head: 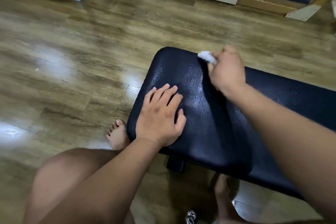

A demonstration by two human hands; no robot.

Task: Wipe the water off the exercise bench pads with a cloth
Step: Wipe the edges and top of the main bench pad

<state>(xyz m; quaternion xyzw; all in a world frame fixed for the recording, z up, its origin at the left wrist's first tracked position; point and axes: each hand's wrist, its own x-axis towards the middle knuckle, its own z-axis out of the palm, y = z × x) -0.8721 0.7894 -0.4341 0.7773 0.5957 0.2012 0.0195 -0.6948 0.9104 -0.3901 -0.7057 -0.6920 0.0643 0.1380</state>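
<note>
Person bent over a dark bench pad (209,123), with a cloth at its far edge.

The right hand (227,71) is curled round a small white cloth (206,56), blurred and mostly hidden. The left hand (161,114) lies flat with fingers spread, holding nothing. A wet sheen lies between the two hands. The pad's long axis runs off to the right, where it is cut off and partly covered by the right forearm.
</note>
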